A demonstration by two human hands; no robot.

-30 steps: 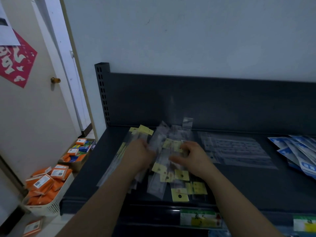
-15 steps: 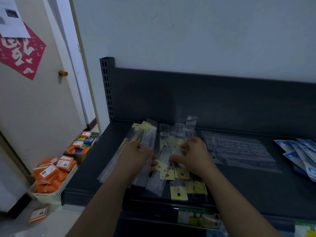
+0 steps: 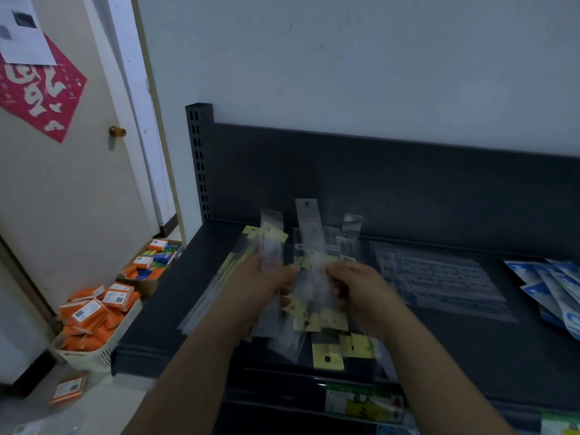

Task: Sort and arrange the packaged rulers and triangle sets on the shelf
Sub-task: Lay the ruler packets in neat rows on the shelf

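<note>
Head view. Left hand (image 3: 262, 287) and right hand (image 3: 365, 293), fingers curled, each grip clear ruler packs (image 3: 273, 243) raised above the pile (image 3: 326, 359) at the left-centre of the shelf (image 3: 470, 356). Flat clear packs (image 3: 439, 277) lie to the right, blue packs (image 3: 561, 287) beyond.

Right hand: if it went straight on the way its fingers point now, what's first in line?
The right hand points left and slightly back, into the clear ruler packs it grips. Beyond them, probably the left hand; motion blur leaves depth unclear.
</note>
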